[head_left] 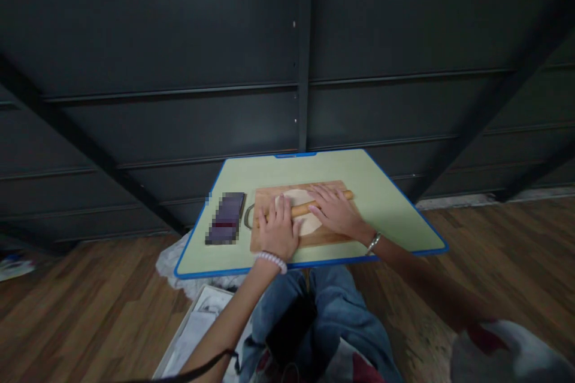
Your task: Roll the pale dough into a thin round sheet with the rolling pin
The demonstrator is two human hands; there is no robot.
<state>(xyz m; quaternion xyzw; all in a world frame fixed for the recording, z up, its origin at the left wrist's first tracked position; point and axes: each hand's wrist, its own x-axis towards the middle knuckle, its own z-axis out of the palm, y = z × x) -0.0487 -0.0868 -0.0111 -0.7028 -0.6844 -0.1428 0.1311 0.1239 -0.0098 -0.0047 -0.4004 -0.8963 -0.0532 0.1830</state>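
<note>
A wooden rolling pin (302, 209) lies aslant across a flat, pale round of dough (309, 226) on a wooden cutting board (265, 244). Over the pin's left end, my left hand (278, 232) rests palm down with its fingers stretched forward. My right hand (335, 210) lies on the pin towards its other end, fingers extended and thumb towards me. The pin's right tip pokes out past those fingers. Both palms hide parts of the pin and the dough's edges. A metal handle (248, 216) loops from the board's left side.
The board sits on a pale green folding table (395, 221) with a blue rim. Left of the board is a dark, pixelated flat object (225, 218). A black phone-like object (291, 329) lies on my lap. Below left is a white box (193, 329); dark panels (215, 119) stand behind.
</note>
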